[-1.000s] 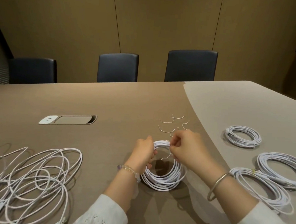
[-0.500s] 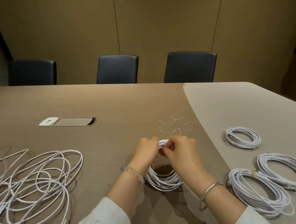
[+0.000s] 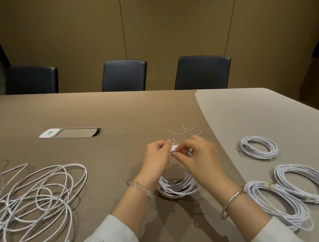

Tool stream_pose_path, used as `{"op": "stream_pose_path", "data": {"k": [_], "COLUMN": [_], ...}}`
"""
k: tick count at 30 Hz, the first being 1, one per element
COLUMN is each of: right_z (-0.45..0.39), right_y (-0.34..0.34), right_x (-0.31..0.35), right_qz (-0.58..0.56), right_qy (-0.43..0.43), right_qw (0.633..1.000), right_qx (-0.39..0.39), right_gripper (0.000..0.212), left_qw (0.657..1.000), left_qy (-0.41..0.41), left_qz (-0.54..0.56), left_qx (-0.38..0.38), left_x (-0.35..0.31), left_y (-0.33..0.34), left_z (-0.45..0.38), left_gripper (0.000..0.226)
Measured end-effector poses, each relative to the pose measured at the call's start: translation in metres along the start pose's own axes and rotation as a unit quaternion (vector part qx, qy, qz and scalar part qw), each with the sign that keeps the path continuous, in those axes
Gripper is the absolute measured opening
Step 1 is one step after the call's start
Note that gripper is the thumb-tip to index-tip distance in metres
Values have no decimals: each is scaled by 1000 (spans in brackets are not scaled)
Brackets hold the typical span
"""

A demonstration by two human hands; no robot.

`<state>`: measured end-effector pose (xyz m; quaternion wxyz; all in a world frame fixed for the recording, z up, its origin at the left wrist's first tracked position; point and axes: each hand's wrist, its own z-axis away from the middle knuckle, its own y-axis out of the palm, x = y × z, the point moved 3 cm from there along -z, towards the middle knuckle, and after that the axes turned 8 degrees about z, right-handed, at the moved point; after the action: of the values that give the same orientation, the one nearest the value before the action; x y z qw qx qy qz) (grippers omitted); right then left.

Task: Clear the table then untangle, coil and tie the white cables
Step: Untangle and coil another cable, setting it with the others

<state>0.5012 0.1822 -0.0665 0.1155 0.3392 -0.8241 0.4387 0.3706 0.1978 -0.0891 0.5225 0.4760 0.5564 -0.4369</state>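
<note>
Risk first: coil (image 3: pixel 177 185) at centre-bottom is only pinched at its top edge, lower loops resting on the table (image 3: pixel 118 114) — if either pinch slips before the tie is twisted shut, I'd expect the turns to spring apart and need rewinding. Twist tie (image 3: pixel 172 141) pokes up above the fingers with its ends free; looks not yet closed, so a loose wrap could slide off later. Cannot tell how many turns it has.

Left hand (image 3: pixel 157 158), just left of centre, fingers curled, pinching the top of the coil where the tie sits. Right hand (image 3: pixel 195 156) touching it from the right, thumb and forefinger closed on the same spot, wrist angled in from lower right. Both hover above the table.

Spare ties (image 3: pixel 184 130) lie just above the hands. Three finished coils (image 3: pixel 257 150) sit at right. Tangled cables (image 3: pixel 32 197) at lower left still untouched — most of the job remains, I'd say.
</note>
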Motion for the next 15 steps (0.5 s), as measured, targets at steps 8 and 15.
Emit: {"op": "stream_pose_path", "data": {"k": [8, 15], "right_z": [-8, -11], "right_y": [-16, -24], "right_x": [-10, -7], "right_qz": [-261, -344], "right_qy": [120, 150], "right_qw": [946, 917], "right_qx": [149, 136], "right_gripper": [21, 16], "left_qw": [994, 971], "left_qy": [-29, -130], "left_qz": [-16, 92], "left_qx": [102, 178], "left_x": [-8, -14], "left_y": [2, 2], "left_z": [6, 13], "left_gripper": [22, 28]}}
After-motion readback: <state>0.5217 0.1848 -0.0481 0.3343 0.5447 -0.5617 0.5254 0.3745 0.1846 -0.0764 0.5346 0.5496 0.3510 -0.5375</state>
